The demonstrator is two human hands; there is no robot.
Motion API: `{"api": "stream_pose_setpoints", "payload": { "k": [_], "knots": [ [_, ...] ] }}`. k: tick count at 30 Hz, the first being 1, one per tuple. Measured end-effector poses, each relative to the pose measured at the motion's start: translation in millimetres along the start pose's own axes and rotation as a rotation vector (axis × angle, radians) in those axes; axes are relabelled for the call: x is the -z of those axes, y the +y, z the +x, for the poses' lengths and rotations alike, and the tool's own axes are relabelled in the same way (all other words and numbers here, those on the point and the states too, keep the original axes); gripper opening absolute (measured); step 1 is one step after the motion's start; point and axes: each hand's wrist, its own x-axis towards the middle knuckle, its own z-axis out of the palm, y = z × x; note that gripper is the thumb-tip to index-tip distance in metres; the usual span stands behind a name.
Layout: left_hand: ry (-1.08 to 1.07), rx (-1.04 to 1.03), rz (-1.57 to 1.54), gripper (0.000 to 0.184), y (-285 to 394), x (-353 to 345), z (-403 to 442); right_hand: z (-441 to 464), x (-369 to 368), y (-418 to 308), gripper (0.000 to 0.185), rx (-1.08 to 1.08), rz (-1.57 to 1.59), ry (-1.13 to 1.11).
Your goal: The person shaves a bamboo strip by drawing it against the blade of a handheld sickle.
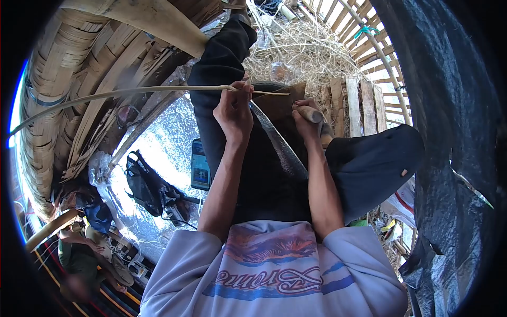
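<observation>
My left hand point(235, 108) is closed around a long, pale bamboo strip point(142, 91). From my fist the strip runs in a gentle bend to the far left. Its thinner end reaches right, toward my other hand. My right hand point(305, 127) is wrapped around a thick wooden handle point(311, 113). What the handle belongs to is mostly hidden, so I cannot tell the tool's kind. Near its front a dark brown flat piece point(297, 91) meets the thin end of the strip; whether they touch is unclear. Both hands are above my dark trousers point(375, 158).
Shavings point(317, 50) cover the ground ahead, beside wooden slats point(353, 105). Large bamboo poles point(68, 47) stand left. A phone point(200, 165) and a black bag point(148, 185) lie on a silvery sheet point(124, 208). Another person point(84, 253) is at lower left. A dark tarp point(449, 105) hangs right.
</observation>
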Motion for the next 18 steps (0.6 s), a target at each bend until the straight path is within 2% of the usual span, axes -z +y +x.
{"api": "stream_pose_setpoints", "payload": {
  "k": [3,4,6,12,14,16,18],
  "knots": [
    [0.023,0.007,0.02,0.008,2,2,0,2,6,-12,0.025,0.029,0.201,-0.011],
    [0.019,-0.014,0.019,0.008,1,3,-2,-2,4,-12,0.025,0.022,0.202,-0.01],
    [0.009,-0.009,-0.006,0.007,0,2,-1,-5,4,-14,0.024,0.093,-0.072,-0.012],
    [0.007,-0.036,0.013,0.008,-4,4,0,4,5,-3,0.022,-0.002,-0.052,-0.013],
    [0.021,-0.026,0.044,0.009,-4,5,-2,4,14,-29,0.022,0.07,0.158,-0.066],
    [0.011,-0.034,0.028,0.01,-5,4,-1,4,15,-31,0.023,0.04,0.132,-0.083],
    [-0.001,-0.052,0.0,0.01,-4,2,1,6,9,-10,0.022,0.103,0.067,-0.058]
  ]
}}
